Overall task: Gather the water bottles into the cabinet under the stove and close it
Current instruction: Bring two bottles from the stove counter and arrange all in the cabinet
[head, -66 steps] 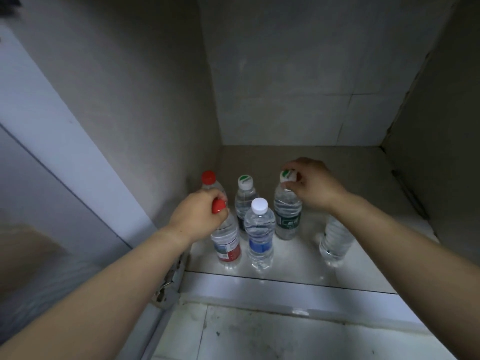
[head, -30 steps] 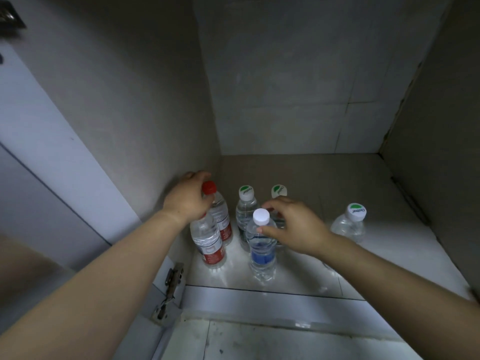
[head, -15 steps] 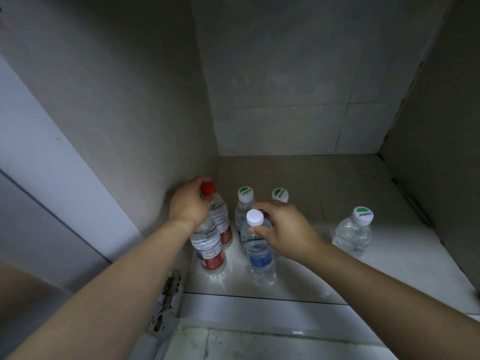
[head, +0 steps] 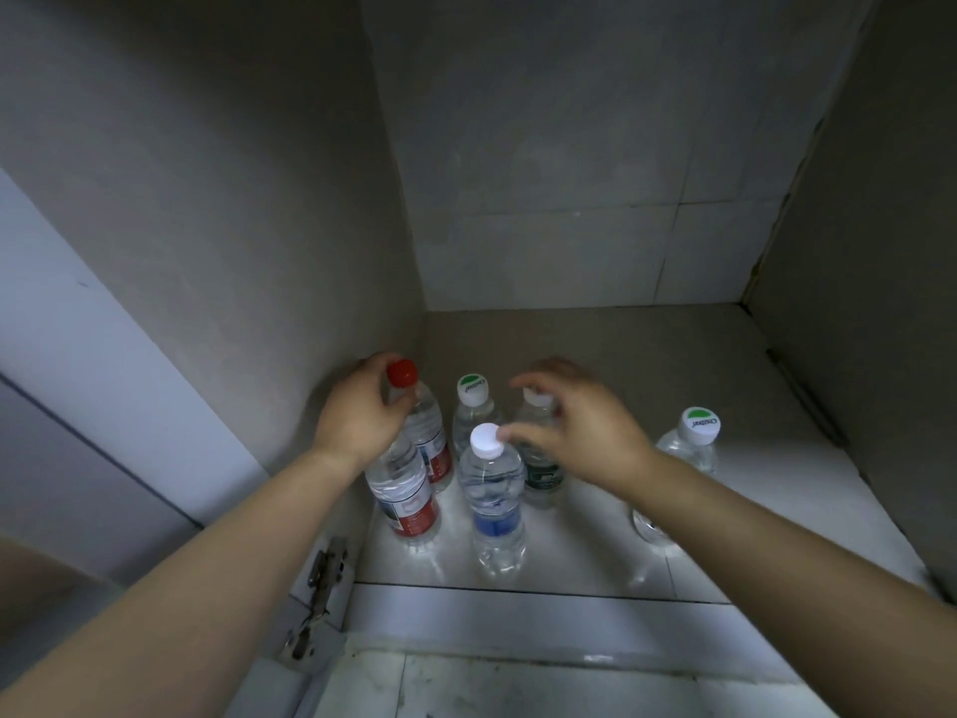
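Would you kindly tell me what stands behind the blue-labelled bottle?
A green-capped bottle and a dark-labelled bottle, whose cap the right hand mostly covers.

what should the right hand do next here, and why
Probably reach right for the lone green-capped bottle and slide it to the grouped bottles: it stands apart, and the right hand hovers open while the left hand grips a red-cap bottle.

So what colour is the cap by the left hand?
The cap is red, seen in the head view.
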A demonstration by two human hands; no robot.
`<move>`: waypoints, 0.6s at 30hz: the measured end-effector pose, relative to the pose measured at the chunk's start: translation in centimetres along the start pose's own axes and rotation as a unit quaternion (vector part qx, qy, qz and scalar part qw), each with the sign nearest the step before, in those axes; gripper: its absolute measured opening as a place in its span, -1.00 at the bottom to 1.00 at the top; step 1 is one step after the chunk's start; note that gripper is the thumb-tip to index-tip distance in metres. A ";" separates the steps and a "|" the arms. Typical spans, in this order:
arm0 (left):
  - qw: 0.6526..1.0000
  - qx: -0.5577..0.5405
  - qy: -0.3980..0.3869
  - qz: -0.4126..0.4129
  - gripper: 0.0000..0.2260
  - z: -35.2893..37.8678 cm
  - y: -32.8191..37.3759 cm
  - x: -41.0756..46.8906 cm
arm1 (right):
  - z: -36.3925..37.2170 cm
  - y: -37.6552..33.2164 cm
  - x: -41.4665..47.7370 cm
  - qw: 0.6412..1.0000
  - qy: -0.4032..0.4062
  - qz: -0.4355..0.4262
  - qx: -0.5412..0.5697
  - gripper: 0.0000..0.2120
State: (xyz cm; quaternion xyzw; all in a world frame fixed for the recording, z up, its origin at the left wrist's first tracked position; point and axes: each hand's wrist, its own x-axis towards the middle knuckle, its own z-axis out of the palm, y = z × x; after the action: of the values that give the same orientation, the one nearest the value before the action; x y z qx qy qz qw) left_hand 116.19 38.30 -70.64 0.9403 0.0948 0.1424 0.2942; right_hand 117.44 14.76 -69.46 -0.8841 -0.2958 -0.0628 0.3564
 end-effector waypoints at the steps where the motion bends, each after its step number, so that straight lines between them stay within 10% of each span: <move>1: 1.000 0.008 0.006 0.013 -0.67 -0.3 0.4 0.0 | -0.7 0.6 0.4 1.000 0.020 0.002 -0.014 -0.56; 18: 0.989 -0.021 -0.121 0.078 -0.67 2.5 3.9 0.5 | 0.9 4.1 1.8 0.994 -0.001 0.105 0.042 -0.67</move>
State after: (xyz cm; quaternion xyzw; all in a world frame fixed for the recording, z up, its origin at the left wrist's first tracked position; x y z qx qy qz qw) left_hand 117.80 33.93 -70.27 0.9486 -0.0182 0.0517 0.3117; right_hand 121.18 13.84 -71.97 -0.8947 -0.2043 -0.0119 0.3971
